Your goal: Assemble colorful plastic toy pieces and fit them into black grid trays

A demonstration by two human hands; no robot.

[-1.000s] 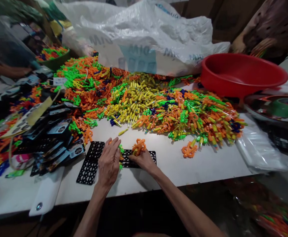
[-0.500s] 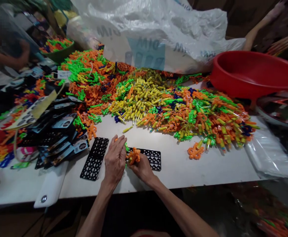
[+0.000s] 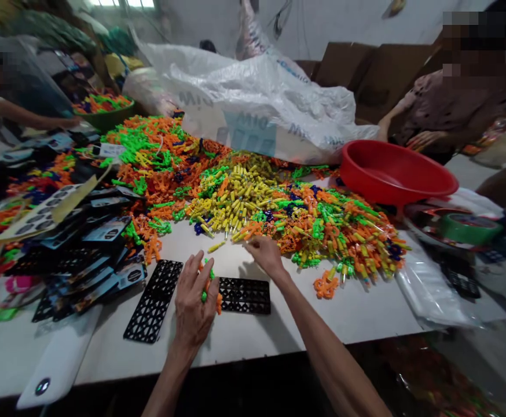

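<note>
My left hand (image 3: 195, 300) is curled around a few small orange and green plastic figures (image 3: 205, 284), which poke out between thumb and fingers. It rests between two black perforated plastic strips (image 3: 154, 301), and the right-hand strip (image 3: 245, 295) is partly behind it. My right hand (image 3: 265, 253) is at the near edge of the pile of yellow plastic tubes (image 3: 244, 194), fingers drawn together; what they pinch, if anything, cannot be made out. One loose yellow tube (image 3: 216, 247) lies on the white table between the hands.
Mixed orange and green figures (image 3: 144, 145) are heaped at back left, bagged ones (image 3: 322, 226) at right. Black printed cards (image 3: 101, 255) stack at left by a white device (image 3: 62, 359). A red basin (image 3: 396, 188) and clear bags (image 3: 431, 289) stand right. Two other people work beyond.
My right hand has moved away from my left, forward and right to the yellow pile. The orange figure it held is no longer in it. The view has tilted up.
</note>
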